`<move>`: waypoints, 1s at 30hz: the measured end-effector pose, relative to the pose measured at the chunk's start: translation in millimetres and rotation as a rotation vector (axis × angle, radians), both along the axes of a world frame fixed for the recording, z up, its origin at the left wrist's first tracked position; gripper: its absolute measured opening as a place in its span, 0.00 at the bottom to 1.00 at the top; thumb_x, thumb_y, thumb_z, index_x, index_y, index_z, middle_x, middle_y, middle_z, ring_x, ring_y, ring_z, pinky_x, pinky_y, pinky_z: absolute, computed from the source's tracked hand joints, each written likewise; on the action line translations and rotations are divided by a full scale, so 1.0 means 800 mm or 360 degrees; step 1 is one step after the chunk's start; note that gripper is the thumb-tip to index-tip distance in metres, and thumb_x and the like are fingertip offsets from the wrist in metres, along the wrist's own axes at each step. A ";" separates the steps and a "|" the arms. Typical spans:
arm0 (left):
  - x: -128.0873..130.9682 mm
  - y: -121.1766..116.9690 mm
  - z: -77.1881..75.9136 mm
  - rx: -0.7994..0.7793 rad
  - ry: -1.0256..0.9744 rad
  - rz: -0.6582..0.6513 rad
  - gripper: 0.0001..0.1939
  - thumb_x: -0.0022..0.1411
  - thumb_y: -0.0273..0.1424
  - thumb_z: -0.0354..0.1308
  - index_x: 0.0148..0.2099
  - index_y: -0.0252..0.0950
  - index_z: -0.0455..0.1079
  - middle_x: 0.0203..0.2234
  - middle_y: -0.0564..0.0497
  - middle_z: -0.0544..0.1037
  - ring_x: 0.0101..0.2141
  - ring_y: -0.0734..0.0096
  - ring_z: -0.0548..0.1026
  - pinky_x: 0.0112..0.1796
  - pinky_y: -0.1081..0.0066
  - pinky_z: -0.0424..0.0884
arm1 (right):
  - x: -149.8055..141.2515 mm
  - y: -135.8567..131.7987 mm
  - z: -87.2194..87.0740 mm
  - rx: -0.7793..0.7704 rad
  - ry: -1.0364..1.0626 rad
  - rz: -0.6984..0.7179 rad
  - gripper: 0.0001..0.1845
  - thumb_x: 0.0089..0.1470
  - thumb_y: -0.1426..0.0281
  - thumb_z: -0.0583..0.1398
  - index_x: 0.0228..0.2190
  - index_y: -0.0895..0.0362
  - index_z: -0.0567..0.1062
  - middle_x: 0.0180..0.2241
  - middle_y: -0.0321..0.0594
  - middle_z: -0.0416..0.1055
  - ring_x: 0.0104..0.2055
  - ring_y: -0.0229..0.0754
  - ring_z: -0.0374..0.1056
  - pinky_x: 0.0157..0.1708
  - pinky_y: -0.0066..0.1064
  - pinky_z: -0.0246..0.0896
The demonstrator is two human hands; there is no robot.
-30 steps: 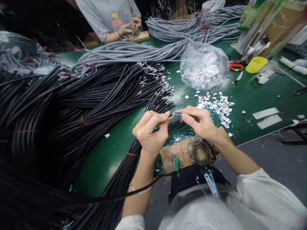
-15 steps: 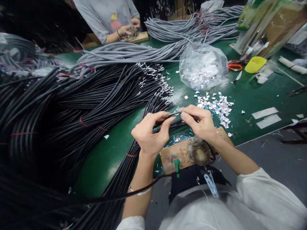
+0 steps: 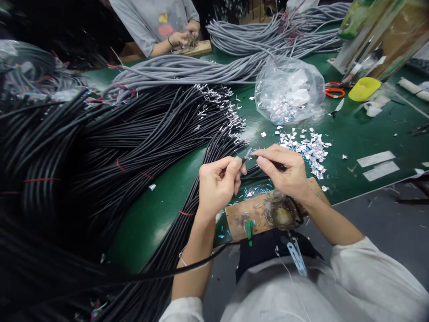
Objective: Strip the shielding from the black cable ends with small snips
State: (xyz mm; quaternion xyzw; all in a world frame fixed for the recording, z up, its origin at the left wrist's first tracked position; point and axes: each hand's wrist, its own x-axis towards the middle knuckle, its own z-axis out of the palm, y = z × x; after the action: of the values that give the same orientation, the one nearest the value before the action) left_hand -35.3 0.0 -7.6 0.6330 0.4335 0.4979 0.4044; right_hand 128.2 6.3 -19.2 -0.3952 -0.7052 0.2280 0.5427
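Observation:
My left hand (image 3: 217, 183) is closed in a pinch on the end of a black cable (image 3: 187, 268), whose stripped tip with thin coloured wires (image 3: 247, 154) sticks up between my hands. My right hand (image 3: 284, 172) is closed too, its fingertips pinching at that same tip from the right. Both hands hover over the green table (image 3: 150, 219), just above a small wooden block (image 3: 244, 217) at the table's near edge. The cable runs back under my left wrist toward me.
A big pile of black cables (image 3: 100, 147) with foil-wrapped ends fills the left. Grey cables (image 3: 208, 71) lie behind. A clear bag (image 3: 290, 89), foil scraps (image 3: 308, 147), orange scissors (image 3: 335, 91) and a yellow dish (image 3: 363, 88) sit to the right. Another person (image 3: 157, 22) works at the far side.
My left hand has shifted right and closer to the right hand, and the cable tip now points upward between the fingers instead of lying level.

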 end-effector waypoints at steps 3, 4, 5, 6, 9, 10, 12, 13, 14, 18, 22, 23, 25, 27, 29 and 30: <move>0.003 0.000 -0.003 0.0061 0.0084 0.0100 0.12 0.60 0.35 0.57 0.27 0.34 0.72 0.13 0.57 0.68 0.13 0.83 0.63 0.15 0.79 0.58 | -0.001 0.001 -0.001 -0.0166 0.0172 -0.0029 0.10 0.53 0.64 0.60 0.36 0.56 0.76 0.31 0.37 0.73 0.32 0.35 0.67 0.32 0.29 0.63; 0.005 -0.001 -0.004 0.0104 0.0144 0.0137 0.10 0.59 0.34 0.58 0.28 0.34 0.73 0.15 0.56 0.71 0.14 0.82 0.65 0.16 0.79 0.60 | -0.001 0.002 -0.001 -0.0201 0.0223 -0.0027 0.10 0.51 0.63 0.62 0.34 0.56 0.75 0.31 0.37 0.72 0.32 0.35 0.67 0.32 0.29 0.62; 0.007 -0.001 -0.005 0.0149 0.0206 0.0163 0.09 0.57 0.33 0.59 0.28 0.34 0.73 0.17 0.55 0.73 0.16 0.81 0.67 0.18 0.79 0.62 | -0.001 0.003 -0.002 -0.0224 0.0255 -0.0029 0.11 0.49 0.62 0.63 0.32 0.56 0.75 0.30 0.36 0.70 0.31 0.35 0.65 0.30 0.28 0.61; 0.008 -0.001 -0.006 0.0192 0.0261 0.0174 0.08 0.57 0.33 0.60 0.29 0.34 0.74 0.19 0.54 0.75 0.18 0.80 0.69 0.19 0.78 0.64 | -0.001 0.004 -0.002 -0.0243 0.0271 -0.0035 0.12 0.48 0.61 0.64 0.29 0.57 0.74 0.29 0.35 0.69 0.29 0.34 0.63 0.29 0.28 0.59; 0.010 0.002 -0.010 0.0288 0.0367 0.0157 0.07 0.57 0.32 0.60 0.29 0.34 0.73 0.21 0.53 0.76 0.21 0.79 0.71 0.22 0.78 0.66 | 0.000 0.010 -0.005 -0.0447 0.0382 0.0070 0.15 0.46 0.58 0.65 0.24 0.57 0.70 0.22 0.31 0.62 0.23 0.30 0.55 0.23 0.26 0.51; 0.010 0.004 -0.012 0.0313 0.0378 0.0144 0.07 0.57 0.32 0.59 0.29 0.35 0.73 0.21 0.53 0.76 0.21 0.79 0.71 0.23 0.78 0.66 | 0.000 0.012 -0.007 -0.0589 0.0468 0.0196 0.17 0.46 0.56 0.64 0.24 0.57 0.70 0.20 0.29 0.59 0.21 0.29 0.52 0.20 0.26 0.48; 0.010 0.010 -0.016 0.0355 0.0369 0.0113 0.06 0.57 0.31 0.59 0.30 0.35 0.73 0.22 0.53 0.76 0.22 0.79 0.70 0.24 0.78 0.65 | 0.000 0.015 -0.010 -0.0879 0.0642 0.0530 0.20 0.46 0.52 0.62 0.26 0.56 0.68 0.17 0.26 0.51 0.17 0.29 0.44 0.16 0.26 0.41; 0.010 0.013 -0.018 0.0369 0.0348 0.0102 0.06 0.57 0.32 0.59 0.30 0.35 0.73 0.23 0.53 0.75 0.23 0.79 0.69 0.25 0.78 0.65 | -0.002 0.016 -0.012 -0.0977 0.0689 0.0679 0.21 0.47 0.51 0.61 0.27 0.56 0.67 0.17 0.25 0.48 0.16 0.28 0.41 0.14 0.26 0.38; 0.010 0.015 -0.020 0.0365 0.0318 0.0089 0.06 0.57 0.32 0.60 0.30 0.35 0.72 0.23 0.53 0.75 0.23 0.79 0.69 0.25 0.77 0.64 | -0.003 0.017 -0.013 -0.1005 0.0692 0.0762 0.21 0.48 0.50 0.60 0.28 0.56 0.66 0.17 0.25 0.46 0.16 0.29 0.40 0.14 0.26 0.37; 0.012 0.016 -0.021 0.0091 0.0247 0.0001 0.12 0.59 0.37 0.57 0.27 0.34 0.70 0.19 0.54 0.69 0.21 0.79 0.65 0.22 0.76 0.59 | -0.008 0.012 -0.013 -0.0406 0.0268 0.0240 0.12 0.55 0.61 0.57 0.26 0.55 0.64 0.22 0.32 0.55 0.22 0.33 0.51 0.21 0.28 0.50; 0.012 0.009 -0.018 -0.0230 0.0211 -0.0188 0.22 0.62 0.43 0.51 0.21 0.34 0.65 0.11 0.58 0.55 0.14 0.81 0.52 0.17 0.74 0.45 | 0.009 0.016 -0.010 0.0148 -0.0106 -0.0530 0.05 0.56 0.72 0.53 0.28 0.55 0.66 0.29 0.39 0.62 0.32 0.39 0.58 0.33 0.32 0.55; 0.011 0.008 -0.018 -0.0265 0.0175 -0.0195 0.23 0.61 0.44 0.51 0.20 0.34 0.65 0.11 0.58 0.54 0.14 0.82 0.50 0.16 0.73 0.44 | 0.016 0.019 -0.009 0.0217 0.0010 -0.0748 0.06 0.57 0.72 0.53 0.28 0.55 0.66 0.28 0.39 0.62 0.31 0.39 0.59 0.33 0.32 0.55; 0.010 0.007 -0.017 -0.0290 0.0107 -0.0145 0.23 0.60 0.45 0.53 0.20 0.34 0.66 0.11 0.58 0.55 0.14 0.82 0.51 0.16 0.74 0.44 | 0.027 0.025 -0.007 0.0179 0.0234 -0.0947 0.08 0.58 0.69 0.54 0.27 0.55 0.66 0.27 0.37 0.62 0.30 0.37 0.58 0.33 0.31 0.54; 0.010 0.007 -0.016 -0.0266 0.0069 -0.0052 0.20 0.59 0.44 0.55 0.23 0.34 0.70 0.12 0.56 0.59 0.14 0.82 0.54 0.16 0.75 0.47 | 0.030 0.028 -0.005 -0.0010 0.0190 -0.0681 0.14 0.59 0.66 0.54 0.22 0.56 0.68 0.22 0.35 0.62 0.25 0.35 0.57 0.27 0.30 0.51; 0.011 0.008 -0.015 -0.0226 0.0060 0.0027 0.18 0.58 0.43 0.57 0.25 0.34 0.72 0.14 0.55 0.63 0.15 0.82 0.58 0.17 0.76 0.51 | 0.024 0.025 -0.003 -0.0052 0.0092 -0.0446 0.15 0.55 0.65 0.58 0.20 0.57 0.70 0.21 0.34 0.63 0.23 0.33 0.57 0.25 0.29 0.50; 0.012 0.008 -0.015 -0.0202 0.0064 0.0057 0.17 0.58 0.42 0.57 0.26 0.34 0.72 0.14 0.55 0.64 0.16 0.82 0.59 0.17 0.76 0.52 | 0.019 0.022 -0.002 -0.0055 0.0054 -0.0352 0.13 0.54 0.65 0.60 0.21 0.57 0.72 0.22 0.34 0.65 0.23 0.32 0.57 0.24 0.28 0.50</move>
State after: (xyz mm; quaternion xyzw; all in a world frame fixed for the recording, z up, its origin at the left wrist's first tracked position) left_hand -25.6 6.7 -19.7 0.6080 0.4835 0.4638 0.4260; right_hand 143.4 24.2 -20.9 -0.4759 -0.6440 0.1854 0.5696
